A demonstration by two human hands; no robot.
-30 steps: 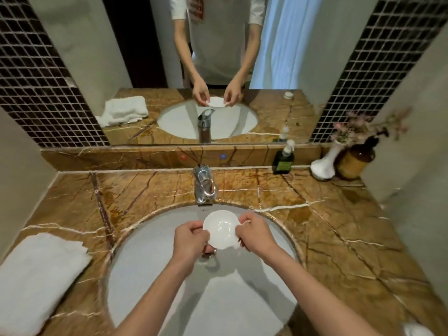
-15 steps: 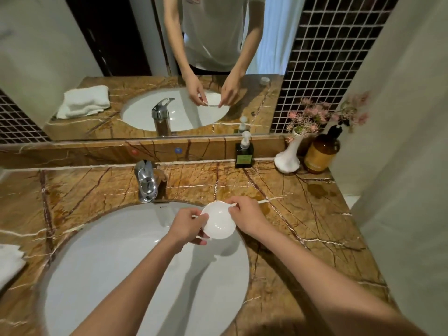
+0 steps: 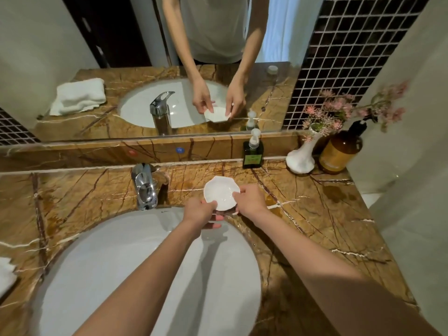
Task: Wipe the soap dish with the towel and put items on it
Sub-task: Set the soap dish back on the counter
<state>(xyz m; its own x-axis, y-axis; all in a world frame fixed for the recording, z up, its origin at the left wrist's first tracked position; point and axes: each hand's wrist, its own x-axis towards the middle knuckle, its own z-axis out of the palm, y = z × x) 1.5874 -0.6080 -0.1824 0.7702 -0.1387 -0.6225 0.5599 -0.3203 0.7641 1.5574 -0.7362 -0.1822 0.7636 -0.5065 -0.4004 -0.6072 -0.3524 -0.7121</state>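
Moved right: soap dish [image 3: 221,195]; bottle [image 3: 252,154] label unreadable.

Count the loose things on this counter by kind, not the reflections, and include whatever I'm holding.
Dish: 1, held by both hands
Pump bottles: 2, green, amber
Vase: 1
Towel: 1, at the left edge
Total: 5

No legible text. The green pump bottle [image 3: 253,154] carries a label and the amber pump bottle [image 3: 340,151] a pale band; lettering on both is unreadable.
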